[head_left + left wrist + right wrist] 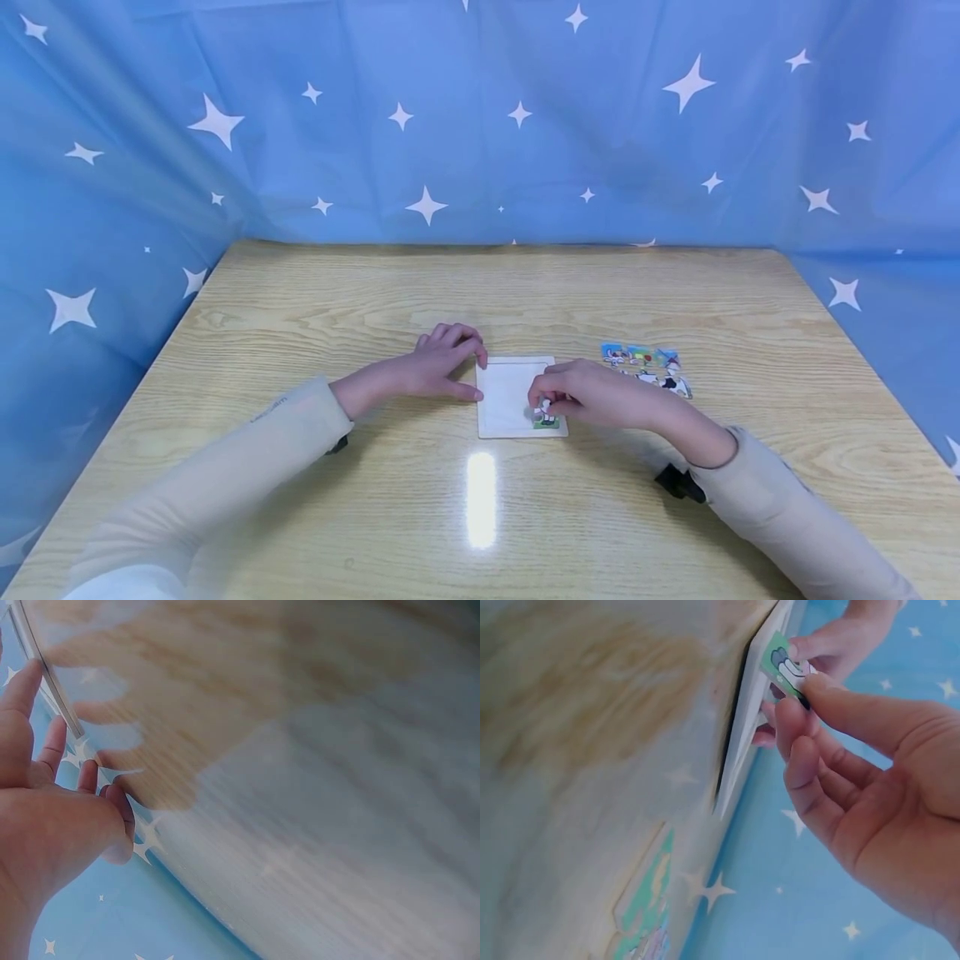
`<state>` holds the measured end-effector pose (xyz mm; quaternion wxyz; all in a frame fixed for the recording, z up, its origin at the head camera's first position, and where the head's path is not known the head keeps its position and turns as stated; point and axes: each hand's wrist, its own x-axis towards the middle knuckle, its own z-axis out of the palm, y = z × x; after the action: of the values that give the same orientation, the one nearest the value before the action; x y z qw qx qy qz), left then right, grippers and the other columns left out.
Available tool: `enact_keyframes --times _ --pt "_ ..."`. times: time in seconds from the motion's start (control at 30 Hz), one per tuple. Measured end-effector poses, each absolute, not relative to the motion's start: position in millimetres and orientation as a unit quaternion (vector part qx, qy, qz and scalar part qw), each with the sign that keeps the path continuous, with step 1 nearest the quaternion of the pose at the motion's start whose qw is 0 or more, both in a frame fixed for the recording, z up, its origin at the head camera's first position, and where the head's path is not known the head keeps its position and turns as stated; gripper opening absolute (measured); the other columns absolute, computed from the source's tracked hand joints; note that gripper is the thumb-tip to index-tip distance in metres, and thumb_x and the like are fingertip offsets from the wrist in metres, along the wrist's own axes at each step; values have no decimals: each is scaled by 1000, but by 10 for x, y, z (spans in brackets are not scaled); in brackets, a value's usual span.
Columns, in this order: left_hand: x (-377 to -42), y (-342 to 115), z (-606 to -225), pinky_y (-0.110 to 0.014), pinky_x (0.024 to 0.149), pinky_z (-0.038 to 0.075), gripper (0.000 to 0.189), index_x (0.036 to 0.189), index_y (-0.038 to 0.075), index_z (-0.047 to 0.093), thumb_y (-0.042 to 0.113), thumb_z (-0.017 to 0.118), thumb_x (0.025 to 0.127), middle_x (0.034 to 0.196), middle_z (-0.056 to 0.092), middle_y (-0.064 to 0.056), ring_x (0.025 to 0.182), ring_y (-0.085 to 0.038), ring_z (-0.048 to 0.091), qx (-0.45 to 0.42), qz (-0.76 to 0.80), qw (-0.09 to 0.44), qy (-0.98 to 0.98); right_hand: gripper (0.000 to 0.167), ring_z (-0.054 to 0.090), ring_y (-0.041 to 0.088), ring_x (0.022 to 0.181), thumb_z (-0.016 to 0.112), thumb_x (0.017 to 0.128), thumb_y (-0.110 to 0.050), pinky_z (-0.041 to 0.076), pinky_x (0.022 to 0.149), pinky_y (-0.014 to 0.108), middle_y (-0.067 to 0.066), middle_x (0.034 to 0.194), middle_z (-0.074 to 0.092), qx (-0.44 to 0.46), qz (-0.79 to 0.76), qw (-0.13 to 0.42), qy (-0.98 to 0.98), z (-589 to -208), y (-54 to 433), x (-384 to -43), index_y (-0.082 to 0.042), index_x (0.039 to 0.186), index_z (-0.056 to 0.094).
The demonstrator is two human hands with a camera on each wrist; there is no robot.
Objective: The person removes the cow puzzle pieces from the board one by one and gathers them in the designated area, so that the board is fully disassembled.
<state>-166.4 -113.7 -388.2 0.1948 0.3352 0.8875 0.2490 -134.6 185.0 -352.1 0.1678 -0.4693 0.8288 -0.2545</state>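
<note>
A square white puzzle tray (512,398) with a raised rim lies on the table. At its lower right corner my right hand (592,393) pinches a puzzle piece (546,419) between thumb and fingers. In the right wrist view the puzzle piece (774,666) shows green with a white figure, tilted close over the tray (739,735). My left hand (438,364) rests at the tray's left side, thumb and index fingertip spread along the rim. The left wrist view shows the left hand (67,802) with its fingers at the tray edge (56,686).
Several colourful puzzle pieces (645,358) lie to the right of the tray, partly hidden behind my right hand. The wooden table (337,292) ends at a blue curtain (480,125) with white stars. A bright reflection lies on the table in front of the tray.
</note>
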Motion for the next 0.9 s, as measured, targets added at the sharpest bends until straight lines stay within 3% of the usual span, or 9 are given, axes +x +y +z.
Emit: enact_keyframes --times 0.43,0.77,0.9 --pt "-1667 -1151 -3859 -62 114 26 36 129 18 56 33 78 105 163 35 -19 150 -44 26 336 253 198 885 21 51 1 74 70 104 7 49 67 26 -11 96 66 -464 -257 152 834 -3361 1985 -1316 -13 109 75" --pt "-1661 -1145 -3841 -63 114 26 35 129 18 57 32 78 105 163 35 -20 149 -45 26 338 251 199 885 24 61 4 84 72 102 8 55 73 28 -7 107 75 -458 -258 150 837 -3325 2158 -1298 -11 116 78" --pt "-1650 -1140 -3846 -62 113 27 36 129 18 57 33 78 105 163 36 -20 149 -44 27 336 250 200 886 22 59 3 84 73 103 4 54 72 27 -9 106 73 -455 -254 152 840 -3323 2226 -1303 -12 116 78"
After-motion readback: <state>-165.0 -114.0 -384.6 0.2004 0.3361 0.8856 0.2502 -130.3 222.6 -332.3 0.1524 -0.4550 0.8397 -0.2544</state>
